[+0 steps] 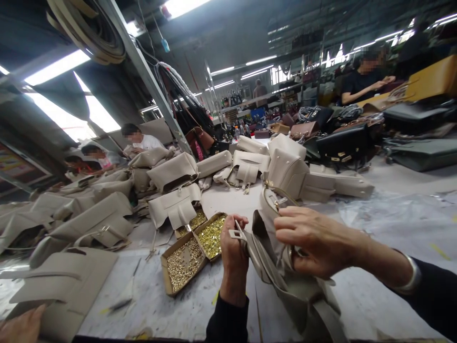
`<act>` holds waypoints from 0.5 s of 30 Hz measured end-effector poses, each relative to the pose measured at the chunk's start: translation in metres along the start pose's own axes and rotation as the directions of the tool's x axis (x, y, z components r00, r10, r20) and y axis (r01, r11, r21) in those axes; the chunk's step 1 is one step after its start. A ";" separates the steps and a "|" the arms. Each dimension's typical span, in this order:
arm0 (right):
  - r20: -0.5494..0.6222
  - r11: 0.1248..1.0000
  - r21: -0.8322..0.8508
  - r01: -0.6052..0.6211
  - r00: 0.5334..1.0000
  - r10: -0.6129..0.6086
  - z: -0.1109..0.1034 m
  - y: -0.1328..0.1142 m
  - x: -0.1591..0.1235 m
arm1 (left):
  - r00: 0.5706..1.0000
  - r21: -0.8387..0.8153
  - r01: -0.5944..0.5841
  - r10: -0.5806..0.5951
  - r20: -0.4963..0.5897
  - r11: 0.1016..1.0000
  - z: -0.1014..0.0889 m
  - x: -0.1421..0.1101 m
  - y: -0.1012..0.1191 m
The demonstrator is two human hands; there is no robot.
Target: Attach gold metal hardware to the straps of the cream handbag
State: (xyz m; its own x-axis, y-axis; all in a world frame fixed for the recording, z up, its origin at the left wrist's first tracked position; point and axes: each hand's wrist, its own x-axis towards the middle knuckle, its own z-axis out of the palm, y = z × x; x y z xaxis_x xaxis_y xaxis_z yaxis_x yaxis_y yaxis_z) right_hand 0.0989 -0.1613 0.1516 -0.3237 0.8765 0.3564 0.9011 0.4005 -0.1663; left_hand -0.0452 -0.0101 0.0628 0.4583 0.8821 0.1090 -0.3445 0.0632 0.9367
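Beige, leather-looking, sagging open: handbag (300, 290) between both hands, at about 5 o'clock from centre. Left hand (233, 262) closed round one edge, beside a pale slotted tab (236, 234); right hand (310, 240) curled tight at the mouth, pinching near a gold-toned fitting (276, 205), exact hold hidden behind the fingers.

Could slip or twist at the mouth, from uneven pull and too little support below. Could also crease along the soft side, through hard squeezing at the left. Just beside the left hand, at 9 to 10 o'clock, open trays (165, 274) of small gold-coloured pieces (178, 272): easily spilled by a careless sleeve. At 8 o'clock, a dark, blurred tool (121, 303), perhaps able to scratch on contact; beyond, another person's hand (24, 324) against a beige panel (84, 278). At 12, piled bags (283, 169), probably prone to sliding after a bump.
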 end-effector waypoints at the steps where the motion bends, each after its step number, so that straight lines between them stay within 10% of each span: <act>1: 0.035 1.000 -0.012 -0.001 0.999 0.001 0.006 -0.003 0.002 | 1.000 0.023 -0.016 0.016 -0.017 1.000 0.001 0.000 0.000; 15: 0.212 0.999 -0.017 -0.041 0.976 0.044 0.061 -0.001 -0.005 | 0.998 0.026 -0.057 0.057 -0.013 0.998 0.001 -0.002 -0.002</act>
State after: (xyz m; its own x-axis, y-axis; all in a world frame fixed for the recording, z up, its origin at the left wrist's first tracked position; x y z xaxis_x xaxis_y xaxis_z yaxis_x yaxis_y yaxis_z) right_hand 0.0823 -0.1500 0.0940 -0.3378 0.9299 0.1457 0.9184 0.3595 -0.1652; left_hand -0.0445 -0.0121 0.0612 0.4270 0.8904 0.1578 -0.3481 0.0008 0.9375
